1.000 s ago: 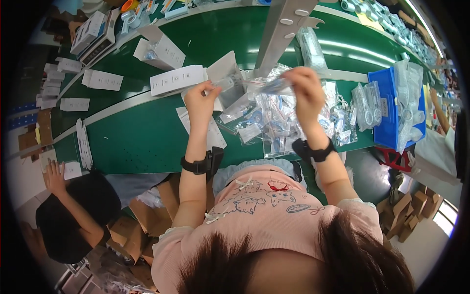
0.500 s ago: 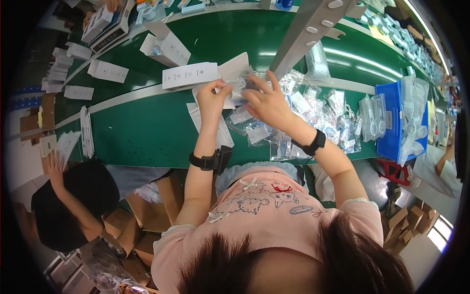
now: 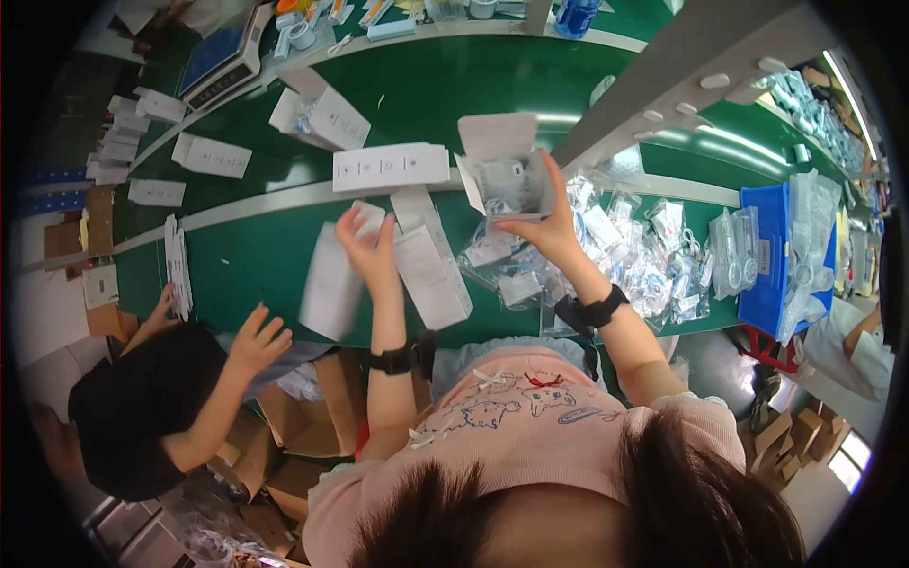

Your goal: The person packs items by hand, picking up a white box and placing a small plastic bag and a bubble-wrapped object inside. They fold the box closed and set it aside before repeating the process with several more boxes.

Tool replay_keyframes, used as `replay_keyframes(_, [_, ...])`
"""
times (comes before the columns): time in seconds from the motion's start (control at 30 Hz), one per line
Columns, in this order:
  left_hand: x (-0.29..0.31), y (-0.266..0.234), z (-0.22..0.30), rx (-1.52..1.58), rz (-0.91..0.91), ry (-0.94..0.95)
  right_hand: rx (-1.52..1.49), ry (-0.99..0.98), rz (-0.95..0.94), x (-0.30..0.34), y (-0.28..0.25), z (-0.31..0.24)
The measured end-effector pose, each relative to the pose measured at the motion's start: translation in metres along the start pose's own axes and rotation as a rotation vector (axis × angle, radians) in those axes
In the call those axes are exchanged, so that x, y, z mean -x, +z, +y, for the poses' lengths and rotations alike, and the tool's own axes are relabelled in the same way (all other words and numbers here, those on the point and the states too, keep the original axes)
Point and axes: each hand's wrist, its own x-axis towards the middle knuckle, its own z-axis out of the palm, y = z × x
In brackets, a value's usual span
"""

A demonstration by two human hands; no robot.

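Note:
My right hand (image 3: 549, 222) grips an open white carton (image 3: 497, 137) by its right side and bottom, its lid standing up. Inside the carton lies a light-coloured item in clear plastic (image 3: 511, 185). My left hand (image 3: 369, 254) has its thumb and fingers apart, beside the top of a blurred white carton (image 3: 329, 284); no grip on it shows. Just right of that hand, a flatter white carton (image 3: 434, 276) lies on the green table. A closed white box (image 3: 390, 168) rests beyond my left hand.
Many bagged parts (image 3: 615, 241) are heaped right of my right hand, before a blue bin (image 3: 762, 256). A grey metal post (image 3: 653, 95) slants over the table. At left, a co-worker's hand (image 3: 258, 343) is near the blurred carton. An open box (image 3: 327, 118) stands farther back.
My right hand now holds the open carton upright. My left hand has moved left and nearer, away from the carton. A blurred white carton now appears beside it, and the co-worker's hand has come closer.

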Motion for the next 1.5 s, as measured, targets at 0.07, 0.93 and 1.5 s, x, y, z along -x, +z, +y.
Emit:
replay_keyframes(0.07, [0.011, -0.028, -0.032, -0.341, 0.069, -0.060, -0.035, -0.049, 0.065, -0.020, 0.014, -0.015])
replay_keyframes(0.93, [0.023, 0.032, 0.034, 0.225, -0.517, -0.185, 1.054, -0.078, 0.303, -0.111, -0.163, 0.094])
replay_keyframes(1.5, [0.077, 0.059, 0.034, -0.032, -0.389, 0.261, -0.258, -0.057, 0.945, 0.014, -0.003, -0.069])
